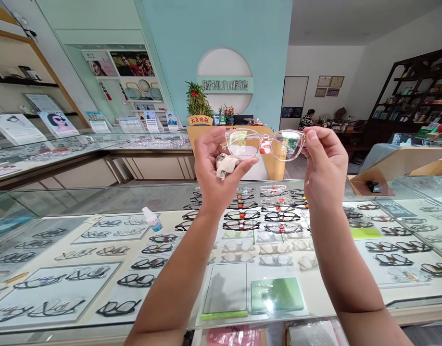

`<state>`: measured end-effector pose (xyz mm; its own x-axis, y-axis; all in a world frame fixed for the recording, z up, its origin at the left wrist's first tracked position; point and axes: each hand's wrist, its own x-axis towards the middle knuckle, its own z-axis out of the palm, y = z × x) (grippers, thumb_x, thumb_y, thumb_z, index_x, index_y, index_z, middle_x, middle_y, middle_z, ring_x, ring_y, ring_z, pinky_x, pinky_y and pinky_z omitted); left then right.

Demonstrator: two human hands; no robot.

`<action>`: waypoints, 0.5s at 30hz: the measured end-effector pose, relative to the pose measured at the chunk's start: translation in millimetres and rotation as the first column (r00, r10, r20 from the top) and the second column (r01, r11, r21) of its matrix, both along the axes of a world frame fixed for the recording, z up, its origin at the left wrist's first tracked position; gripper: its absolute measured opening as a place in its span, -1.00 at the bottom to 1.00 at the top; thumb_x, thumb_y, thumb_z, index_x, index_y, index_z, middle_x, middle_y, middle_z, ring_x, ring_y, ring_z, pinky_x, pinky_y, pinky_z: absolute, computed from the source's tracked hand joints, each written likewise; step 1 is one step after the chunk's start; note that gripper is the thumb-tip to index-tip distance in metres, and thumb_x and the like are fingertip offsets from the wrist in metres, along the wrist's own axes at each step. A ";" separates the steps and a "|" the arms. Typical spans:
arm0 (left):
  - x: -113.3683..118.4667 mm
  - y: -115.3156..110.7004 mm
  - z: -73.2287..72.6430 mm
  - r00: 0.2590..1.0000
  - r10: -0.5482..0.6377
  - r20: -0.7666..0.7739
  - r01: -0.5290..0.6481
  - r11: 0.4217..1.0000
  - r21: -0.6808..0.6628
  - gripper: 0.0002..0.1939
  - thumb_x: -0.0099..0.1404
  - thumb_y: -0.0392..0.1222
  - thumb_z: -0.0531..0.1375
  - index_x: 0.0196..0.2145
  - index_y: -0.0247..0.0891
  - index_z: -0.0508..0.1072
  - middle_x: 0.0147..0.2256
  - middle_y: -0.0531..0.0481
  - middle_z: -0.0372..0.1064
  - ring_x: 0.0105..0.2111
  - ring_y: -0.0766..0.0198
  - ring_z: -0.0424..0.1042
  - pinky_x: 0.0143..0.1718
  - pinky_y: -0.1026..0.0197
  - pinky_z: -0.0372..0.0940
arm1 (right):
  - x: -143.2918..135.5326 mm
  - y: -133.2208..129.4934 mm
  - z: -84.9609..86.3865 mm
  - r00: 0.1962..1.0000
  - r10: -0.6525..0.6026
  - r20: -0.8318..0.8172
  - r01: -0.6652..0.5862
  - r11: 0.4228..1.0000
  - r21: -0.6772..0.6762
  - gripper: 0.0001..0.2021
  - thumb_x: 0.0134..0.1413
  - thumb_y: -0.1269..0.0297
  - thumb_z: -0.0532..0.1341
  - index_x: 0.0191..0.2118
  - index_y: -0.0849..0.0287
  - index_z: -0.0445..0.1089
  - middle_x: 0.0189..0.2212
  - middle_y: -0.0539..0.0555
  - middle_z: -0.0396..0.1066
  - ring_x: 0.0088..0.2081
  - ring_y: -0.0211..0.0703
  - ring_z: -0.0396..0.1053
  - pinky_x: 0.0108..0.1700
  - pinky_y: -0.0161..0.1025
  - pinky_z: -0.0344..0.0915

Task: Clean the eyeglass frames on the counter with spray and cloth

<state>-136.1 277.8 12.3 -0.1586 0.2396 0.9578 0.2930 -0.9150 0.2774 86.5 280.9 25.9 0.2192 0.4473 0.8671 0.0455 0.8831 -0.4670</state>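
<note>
Clear-framed eyeglasses (289, 157) are raised above the glass counter, facing away with a small red tag near the bridge. My right hand (325, 166) pinches their right end between thumb and fingers. At the other end, my left hand (215, 168) is closed around the frame's left side and also keeps a crumpled whitish cloth (227, 166) in its palm. Below them, rows of dark-framed glasses (241, 225) rest on the counter, several with red or orange tags. A small white and blue bottle (153, 219) stands left of my left forearm.
The glass display counter (177, 307) spans the foreground with many frames inside. A green box (277, 294) lies near its front edge. A wooden stand (397, 163) is at right. Farther back are another showcase (148, 166) and a seated person (307, 120).
</note>
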 end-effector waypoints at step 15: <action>12.4 -30.5 10.7 0.967 -0.160 0.199 0.195 0.966 -0.169 -0.16 0.06 0.20 0.66 0.21 0.01 0.49 0.03 -0.14 0.55 -0.09 0.04 0.60 -0.29 0.13 0.51 | -2.1 -7.2 6.2 0.996 0.079 -0.032 -0.081 0.995 -0.058 -0.78 0.44 -0.04 0.31 -0.13 -0.02 0.51 -0.14 0.07 0.55 -0.07 -0.07 0.57 0.08 -0.02 0.53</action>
<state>-123.7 247.3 23.0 -0.2651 0.4502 0.8527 0.0592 -0.8750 0.4804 84.5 273.6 32.0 0.2059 0.5151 0.8320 -0.0387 0.8539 -0.5191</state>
